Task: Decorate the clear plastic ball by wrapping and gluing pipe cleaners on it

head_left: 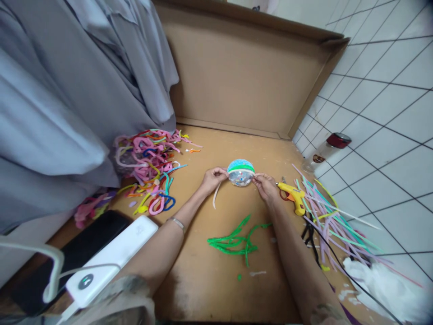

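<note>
A round ball [241,178] sits on the table between my hands, its upper part covered in blue and green bands, its lower part greyish and speckled. A pale pipe cleaner [215,197] runs across the ball just under the green band, and its loose tail hangs down at the left. My left hand [214,178] pinches this strip at the ball's left side. At the right side, my right hand [265,184] pinches its other end against the ball. Green twisted pipe cleaners [233,241] lie on the table nearer to me.
A yellow glue gun [293,197] lies right of my right hand, beside many loose pipe cleaners [324,216]. A tangled, colourful pile [145,158] is at the left. A white power bank [111,257] lies front left. A bottle [326,151] and cardboard panel [250,67] stand behind.
</note>
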Available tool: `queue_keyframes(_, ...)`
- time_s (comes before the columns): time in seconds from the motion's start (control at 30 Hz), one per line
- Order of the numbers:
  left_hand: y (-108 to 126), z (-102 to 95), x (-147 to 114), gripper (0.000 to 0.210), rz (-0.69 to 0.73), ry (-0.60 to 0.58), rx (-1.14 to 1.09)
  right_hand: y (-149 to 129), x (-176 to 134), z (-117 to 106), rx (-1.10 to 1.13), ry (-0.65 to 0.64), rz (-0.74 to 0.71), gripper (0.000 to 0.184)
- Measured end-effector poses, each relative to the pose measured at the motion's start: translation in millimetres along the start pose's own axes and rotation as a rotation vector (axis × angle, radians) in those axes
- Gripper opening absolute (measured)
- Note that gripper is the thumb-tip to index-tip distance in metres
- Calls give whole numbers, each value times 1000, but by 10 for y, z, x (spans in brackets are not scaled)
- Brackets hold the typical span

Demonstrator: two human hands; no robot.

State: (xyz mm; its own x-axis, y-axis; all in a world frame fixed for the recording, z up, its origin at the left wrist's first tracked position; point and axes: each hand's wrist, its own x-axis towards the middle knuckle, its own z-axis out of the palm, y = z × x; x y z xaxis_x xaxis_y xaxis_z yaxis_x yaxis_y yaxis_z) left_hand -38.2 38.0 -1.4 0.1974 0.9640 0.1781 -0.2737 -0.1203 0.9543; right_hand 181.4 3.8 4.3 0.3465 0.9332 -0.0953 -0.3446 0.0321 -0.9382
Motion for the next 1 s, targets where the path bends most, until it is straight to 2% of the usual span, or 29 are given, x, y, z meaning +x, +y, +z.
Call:
queue_keyframes(0.5,49,-13,-3,28,42,-24,73,-5,-3,5,9,14,0,19)
queue_keyframes(0.9,38,-122,48,36,-76,47,75,-47,-120,147,3,-55,5,15)
queue_keyframes(1.0,47,-174,60,39,-80,22,71,-59,-150,186,21,-72,26,15)
